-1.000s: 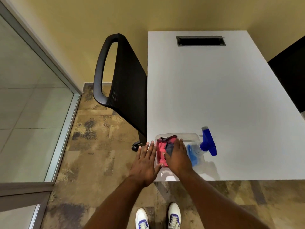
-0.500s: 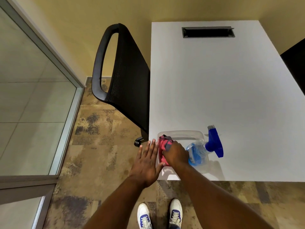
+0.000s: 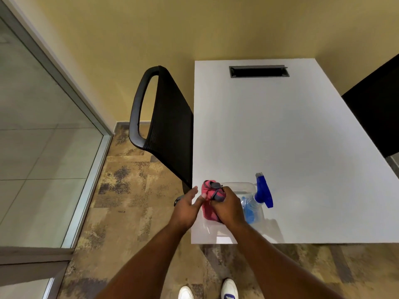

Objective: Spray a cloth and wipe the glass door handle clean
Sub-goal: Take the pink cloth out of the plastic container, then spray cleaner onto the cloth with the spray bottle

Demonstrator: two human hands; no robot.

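A pink cloth with grey trim [image 3: 209, 196] is bunched in my right hand [image 3: 227, 207], which is shut on it and holds it above a clear plastic tray [image 3: 243, 186] at the near left corner of the white table [image 3: 291, 137]. My left hand [image 3: 187, 207] is open beside the cloth, its thumb touching the pink fabric. A clear spray bottle with blue liquid and a blue trigger head [image 3: 258, 199] lies in the tray just right of my right hand. The door handle is not in view.
A black mesh office chair [image 3: 166, 124] stands against the table's left edge. A glass partition with a metal frame [image 3: 43, 130] fills the left side. A dark cable slot [image 3: 258, 71] sits at the table's far end. Another black chair [image 3: 380, 108] is at right.
My right hand has closed on the pink cloth and lifted it out of the tray. My left hand has come in to touch the cloth. The camera has tilted up a little.
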